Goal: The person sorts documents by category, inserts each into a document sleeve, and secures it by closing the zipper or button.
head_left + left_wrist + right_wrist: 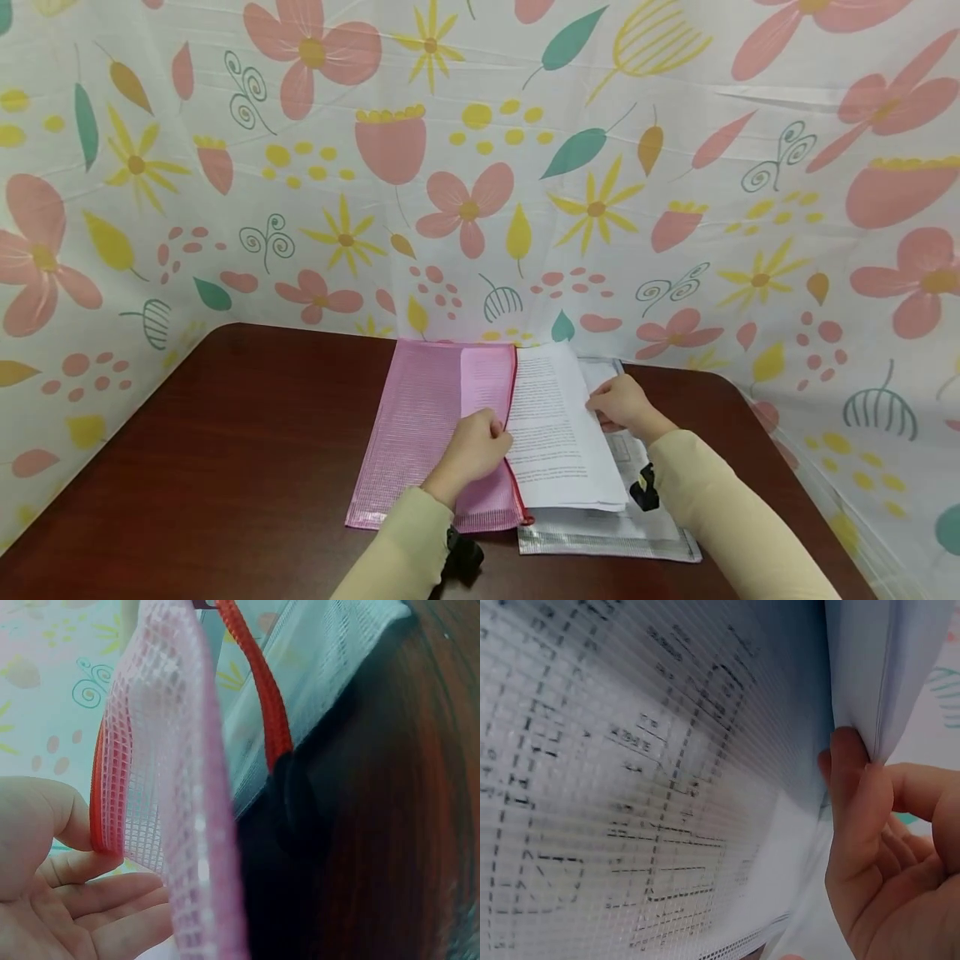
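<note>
A pink mesh zipper pouch [420,433] lies flat, its red-zipped opening facing right. My left hand [474,446] pinches the pouch's red zipper edge [97,787] between thumb and index finger, lifting it somewhat. Printed paper sheets [551,425] extend out of this opening, and their left part shows through the pink mesh. At the sheets' right edge my right hand [622,404] pinches the stack [885,690] between thumb and fingers. Beneath the papers lies a clear mesh pouch [600,546], with line drawings [675,825] showing through it.
The dark brown wooden table [225,458] carries both pouches near its far middle and right. A flower-patterned curtain [465,167] stands behind the table and along its sides. A red zipper pull [259,690] hangs at the pink pouch's near corner.
</note>
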